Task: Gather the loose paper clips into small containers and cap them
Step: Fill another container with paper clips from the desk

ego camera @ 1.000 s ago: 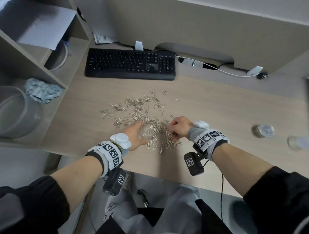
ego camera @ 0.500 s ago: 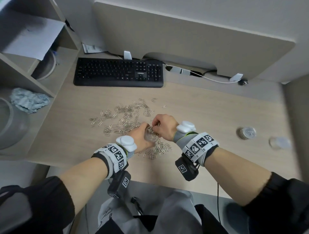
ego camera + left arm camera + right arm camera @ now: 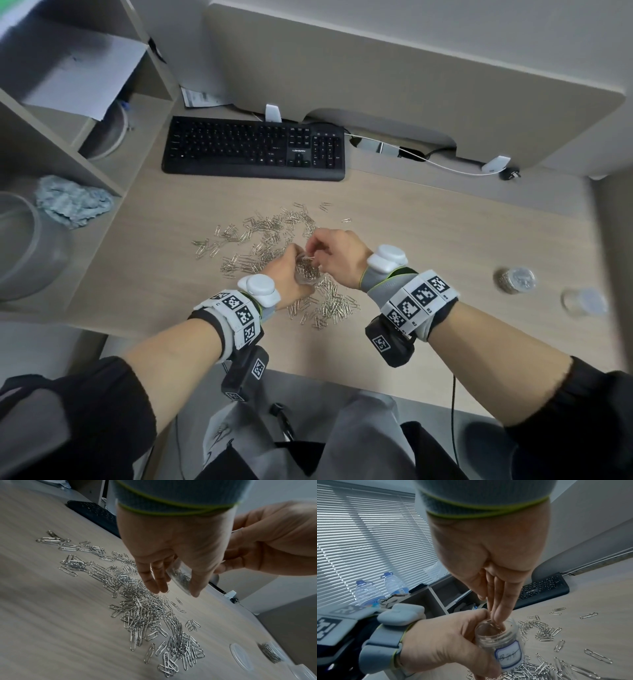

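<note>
Loose silver paper clips (image 3: 267, 236) lie in a wide heap on the wooden desk (image 3: 445, 240), also in the left wrist view as the pile (image 3: 145, 608). My left hand (image 3: 287, 270) grips a small clear labelled jar (image 3: 506, 646) just above the heap, mouth up and tilted. Some clips show inside the jar (image 3: 180, 576). My right hand (image 3: 329, 253) is over the jar, its bunched fingertips (image 3: 498, 618) dipped into the mouth and pinching clips. No cap is on this jar.
At the right of the desk stand a clip-filled jar (image 3: 515, 280) and another clear container (image 3: 584, 301), with a loose lid (image 3: 241, 656) beside them. A black keyboard (image 3: 253, 149) and a white cable (image 3: 445, 166) lie at the back. Shelves with a crumpled cloth (image 3: 72, 202) stand left.
My right hand left the heap beside the jar and came over the jar's mouth. My left hand raised the jar slightly off the desk.
</note>
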